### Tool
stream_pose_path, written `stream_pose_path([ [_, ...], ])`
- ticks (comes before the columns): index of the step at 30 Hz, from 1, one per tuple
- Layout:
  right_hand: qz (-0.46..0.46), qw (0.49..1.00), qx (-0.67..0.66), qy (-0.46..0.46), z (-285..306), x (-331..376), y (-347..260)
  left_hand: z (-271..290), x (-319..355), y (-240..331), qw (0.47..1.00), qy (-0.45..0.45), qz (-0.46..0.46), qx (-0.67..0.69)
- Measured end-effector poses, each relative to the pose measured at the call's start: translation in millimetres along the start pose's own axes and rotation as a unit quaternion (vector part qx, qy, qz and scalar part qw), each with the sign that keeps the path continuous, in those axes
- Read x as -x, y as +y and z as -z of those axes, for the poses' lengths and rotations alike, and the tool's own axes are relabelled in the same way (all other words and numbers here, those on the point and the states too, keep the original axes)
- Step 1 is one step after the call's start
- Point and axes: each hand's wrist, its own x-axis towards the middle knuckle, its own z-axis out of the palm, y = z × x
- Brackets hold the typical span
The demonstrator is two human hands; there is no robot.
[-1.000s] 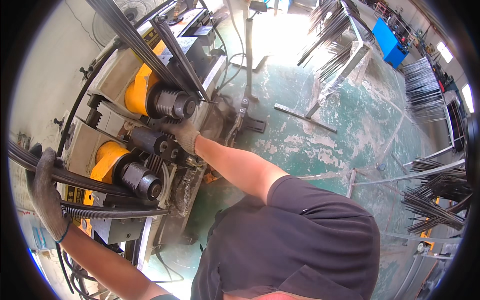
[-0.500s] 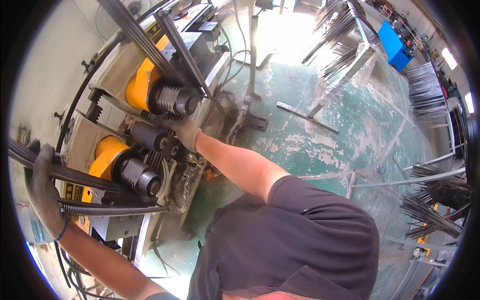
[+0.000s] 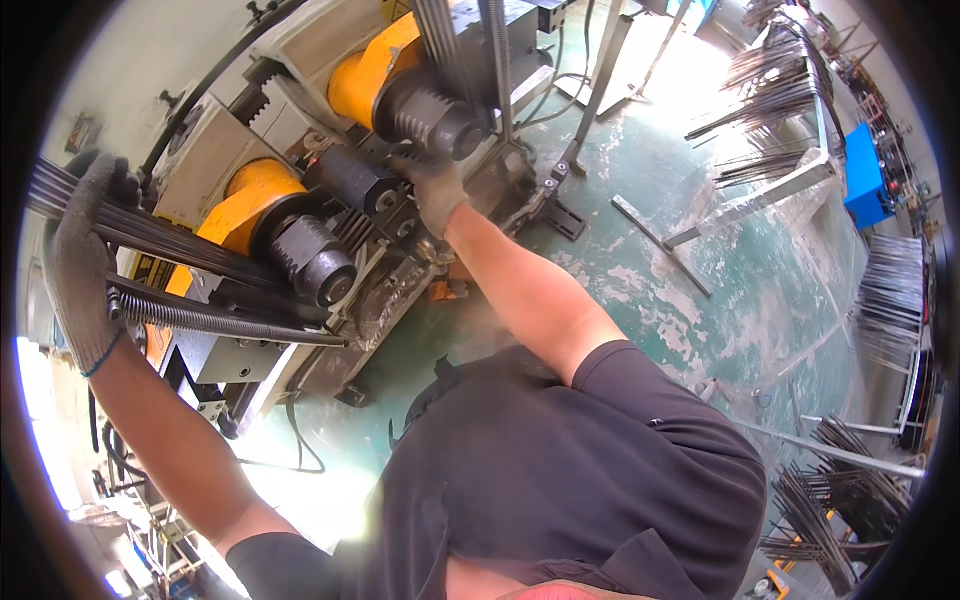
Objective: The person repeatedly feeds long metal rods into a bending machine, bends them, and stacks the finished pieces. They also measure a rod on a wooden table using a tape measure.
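Note:
My left hand (image 3: 82, 255), in a grey knit glove, is closed around a bundle of long dark metal rods (image 3: 190, 250) at the left. The rods run over the near yellow clamp arm (image 3: 245, 205), beside a ridged black roller (image 3: 315, 260). Just below them lies a coil spring (image 3: 230, 322). My right hand (image 3: 438, 192), gloved too, reaches into the machine between the two rollers. Its fingers look stretched toward a black cylindrical block (image 3: 350, 182), partly lost against dark metal, with nothing visible in them. Close by is the far ridged roller (image 3: 435, 120).
More rods (image 3: 440, 45) and another spring (image 3: 495, 50) rise at the machine's far end. A metal rack (image 3: 750, 205) holding thin rods stands on the worn green floor, with a blue cabinet (image 3: 868, 175) behind. Rod bundles (image 3: 815, 520) lie at the lower right.
The view has turned, so the machine sits farther right and higher in the picture. My left hand keeps its hold on the rods. My right hand stays beside the black block, its fingers showing more.

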Motion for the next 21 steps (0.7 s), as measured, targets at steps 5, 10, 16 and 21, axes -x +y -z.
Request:
stream_pose_path([
  [5,-0.093,0.994,-0.037,0.049,10,12,11,6,10,11,0.997,0.024,-0.037,-0.065],
  [10,-0.069,0.997,0.001,0.032,18,6,22,19,11,3,0.988,0.014,-0.081,-0.133],
  [16,-0.096,0.994,-0.048,0.026,24,-2,31,31,10,6,0.992,-0.063,-0.022,-0.103],
  [21,-0.098,0.994,-0.040,0.003,23,1,29,32,11,6,0.996,-0.083,0.025,-0.007],
])
